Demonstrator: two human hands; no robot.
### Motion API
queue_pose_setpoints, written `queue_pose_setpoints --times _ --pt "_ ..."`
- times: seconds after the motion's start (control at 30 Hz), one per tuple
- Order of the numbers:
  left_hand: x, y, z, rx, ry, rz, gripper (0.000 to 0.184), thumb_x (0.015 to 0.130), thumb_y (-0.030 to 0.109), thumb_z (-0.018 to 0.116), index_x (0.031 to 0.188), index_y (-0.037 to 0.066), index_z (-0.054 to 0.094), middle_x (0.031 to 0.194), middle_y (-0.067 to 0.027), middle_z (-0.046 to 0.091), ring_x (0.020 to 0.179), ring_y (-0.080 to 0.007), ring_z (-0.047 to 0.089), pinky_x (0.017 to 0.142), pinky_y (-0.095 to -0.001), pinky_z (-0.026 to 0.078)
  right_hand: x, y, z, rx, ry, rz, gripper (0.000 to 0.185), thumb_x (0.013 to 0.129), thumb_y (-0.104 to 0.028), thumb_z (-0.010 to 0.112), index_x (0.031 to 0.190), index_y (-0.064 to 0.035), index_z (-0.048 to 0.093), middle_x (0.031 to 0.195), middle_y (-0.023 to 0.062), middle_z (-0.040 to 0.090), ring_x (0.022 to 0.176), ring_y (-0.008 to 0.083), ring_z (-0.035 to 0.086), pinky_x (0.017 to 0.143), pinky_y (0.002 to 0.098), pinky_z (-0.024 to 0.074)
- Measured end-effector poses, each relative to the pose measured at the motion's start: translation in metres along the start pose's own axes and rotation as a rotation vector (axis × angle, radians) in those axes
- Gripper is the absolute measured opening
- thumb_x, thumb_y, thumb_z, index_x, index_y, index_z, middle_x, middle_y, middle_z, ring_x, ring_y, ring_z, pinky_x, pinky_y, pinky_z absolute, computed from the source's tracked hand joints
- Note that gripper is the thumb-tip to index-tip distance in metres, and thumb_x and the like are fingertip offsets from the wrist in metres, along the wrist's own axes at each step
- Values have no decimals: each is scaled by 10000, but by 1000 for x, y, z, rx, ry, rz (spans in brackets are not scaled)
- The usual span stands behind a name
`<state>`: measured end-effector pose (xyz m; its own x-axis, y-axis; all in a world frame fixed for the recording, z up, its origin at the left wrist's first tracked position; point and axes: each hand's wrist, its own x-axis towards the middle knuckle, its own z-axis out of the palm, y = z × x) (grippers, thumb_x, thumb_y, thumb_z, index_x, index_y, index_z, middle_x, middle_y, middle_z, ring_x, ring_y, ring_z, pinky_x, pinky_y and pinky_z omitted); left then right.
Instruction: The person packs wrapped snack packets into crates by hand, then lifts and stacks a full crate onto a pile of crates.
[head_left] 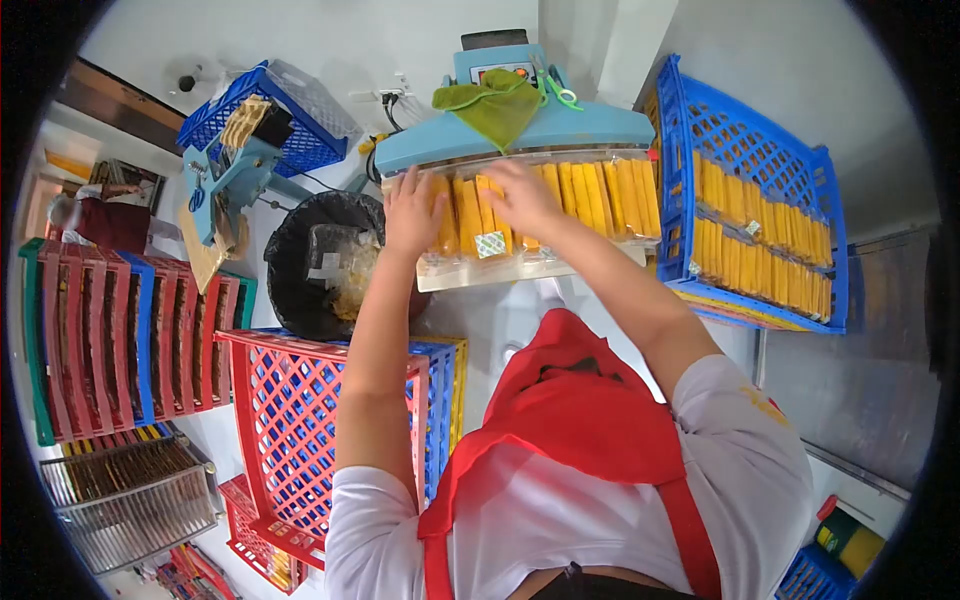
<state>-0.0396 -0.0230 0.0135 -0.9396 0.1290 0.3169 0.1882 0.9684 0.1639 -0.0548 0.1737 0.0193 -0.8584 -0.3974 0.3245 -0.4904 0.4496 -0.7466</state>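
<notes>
Several clear bags of yellow sticks (585,198) lie in a row on a pale shelf (520,270) along the front of a light blue machine (600,122). My left hand (412,212) rests with fingers spread on the leftmost bag. Just to its right, my right hand (520,198) lies over the top of a bag that has a green and white label (490,243), fingers apart. Neither hand is closed round a bag. A green cloth (495,105) and green-handled scissors (556,88) are on top of the machine.
A blue crate (700,115) of packed yellow sticks stands right. On the left are a black-lined bin (285,265), a red crate (290,430), another blue machine (260,165) and stacked crates (145,340). A person (105,220) is at the far left.
</notes>
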Motion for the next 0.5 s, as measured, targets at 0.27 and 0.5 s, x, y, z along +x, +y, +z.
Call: queue_pose_setpoints --times 0.27,0.5 --pt "16 -7 21 -81 14 96 357 769 264 499 1052 47 500 1070 -138 491 1052 -311 409 900 -395 315 5 9 64 -416 -66 -102 554 755 -267 512 1121 118 356 1192 272 348 1134 365 316 969 399 225" --pt "21 -3 31 -87 -166 50 351 774 251 482 1013 -4 512 1011 -188 516 990 -342 433 882 -402 319 -2 13 62 -360 -152 -85 593 757 -257 499 1168 123 301 1257 288 246 1208 369 193 1005 416 130"
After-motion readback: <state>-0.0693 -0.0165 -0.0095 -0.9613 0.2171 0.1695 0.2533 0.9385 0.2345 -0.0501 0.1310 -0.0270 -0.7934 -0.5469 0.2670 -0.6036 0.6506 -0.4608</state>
